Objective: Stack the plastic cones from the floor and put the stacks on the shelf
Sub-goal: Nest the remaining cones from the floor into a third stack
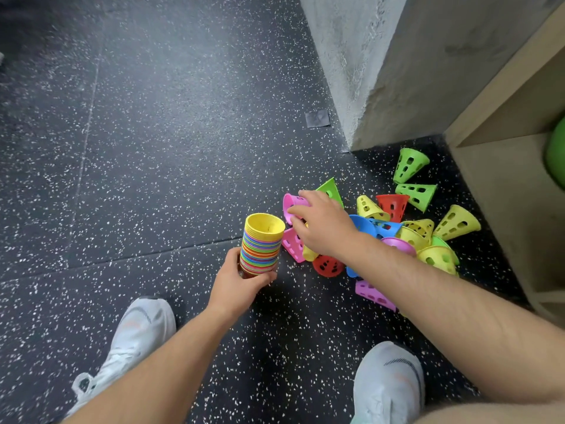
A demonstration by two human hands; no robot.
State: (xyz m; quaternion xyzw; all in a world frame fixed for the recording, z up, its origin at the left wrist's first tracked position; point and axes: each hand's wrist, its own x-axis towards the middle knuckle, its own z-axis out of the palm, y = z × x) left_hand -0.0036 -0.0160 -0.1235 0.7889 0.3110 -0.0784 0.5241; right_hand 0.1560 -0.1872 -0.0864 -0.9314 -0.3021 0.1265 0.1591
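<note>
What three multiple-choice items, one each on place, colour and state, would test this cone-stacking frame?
1. Where is the stack of cones?
A) held in the left hand
B) held in the right hand
C) out of view

2. What colour is the stack's top cone?
A) blue
B) yellow
C) red

3. What is the right hand doing?
A) hanging idle
B) lying flat and touching nothing
C) gripping a pink cone

Answers:
1 A: the left hand's fingers wrap the stack's lower end.
2 B: the open rim at the top of the stack is yellow.
3 C: its fingers curl over the pink cone at the edge of the loose cones.
</note>
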